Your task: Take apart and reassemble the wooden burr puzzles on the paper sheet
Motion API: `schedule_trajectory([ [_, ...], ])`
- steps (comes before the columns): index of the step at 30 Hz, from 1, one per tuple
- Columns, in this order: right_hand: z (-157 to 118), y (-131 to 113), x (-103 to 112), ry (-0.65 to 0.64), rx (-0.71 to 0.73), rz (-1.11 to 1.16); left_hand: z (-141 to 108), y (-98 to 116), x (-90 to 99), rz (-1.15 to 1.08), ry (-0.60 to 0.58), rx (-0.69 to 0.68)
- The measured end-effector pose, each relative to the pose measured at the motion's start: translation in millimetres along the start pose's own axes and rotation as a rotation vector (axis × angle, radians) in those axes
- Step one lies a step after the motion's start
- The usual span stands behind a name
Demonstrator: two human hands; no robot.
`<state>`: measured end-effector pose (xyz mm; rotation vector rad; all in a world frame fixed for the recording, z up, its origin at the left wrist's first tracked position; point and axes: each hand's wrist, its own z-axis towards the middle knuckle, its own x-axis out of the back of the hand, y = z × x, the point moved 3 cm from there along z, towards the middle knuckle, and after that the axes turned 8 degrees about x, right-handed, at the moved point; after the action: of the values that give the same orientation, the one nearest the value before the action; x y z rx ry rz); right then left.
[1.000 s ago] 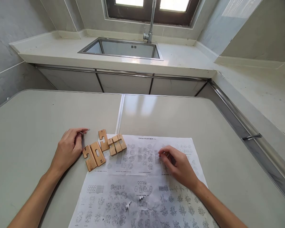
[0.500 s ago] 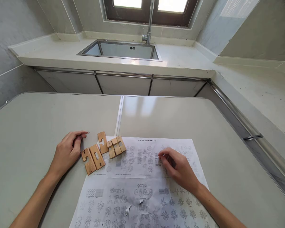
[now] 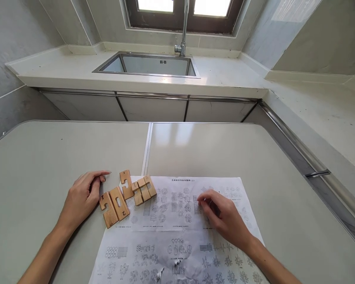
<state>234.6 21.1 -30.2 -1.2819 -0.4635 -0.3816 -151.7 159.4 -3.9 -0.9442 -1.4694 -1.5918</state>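
My left hand [image 3: 83,195] rests on the table with its index finger stretched out and its thumb apart, holding nothing. Just right of it lie two notched wooden puzzle pieces [image 3: 114,207], side by side and marked with numbers. Beyond them are another flat wooden piece [image 3: 126,184] with a hooked cutout and a group of narrow notched wooden blocks [image 3: 144,190], partly on the printed sheet [image 3: 171,232]. On the right part of that sheet lies my right hand [image 3: 221,215], fingers curled, thumb and index tips close together, with nothing visible in them.
The sheet shows rows of small diagrams and has torn spots near its lower middle. A pale table [image 3: 62,157] with a centre seam [image 3: 147,148] carries everything. Behind it is a counter [image 3: 225,79] with a sink [image 3: 154,65] and a faucet [image 3: 182,39]; another counter [image 3: 328,102] runs along the right.
The whole scene sits slightly lower in the picture, as the camera view has tilted up. Both hands and the wooden pieces keep their places on the table.
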Motion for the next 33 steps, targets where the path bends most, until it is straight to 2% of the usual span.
schedule_trajectory([
  [33,-1.6,1.8,-3.5,-0.006,-0.006,0.016,0.5,-8.5,-3.7,-0.001,0.003,-0.036],
])
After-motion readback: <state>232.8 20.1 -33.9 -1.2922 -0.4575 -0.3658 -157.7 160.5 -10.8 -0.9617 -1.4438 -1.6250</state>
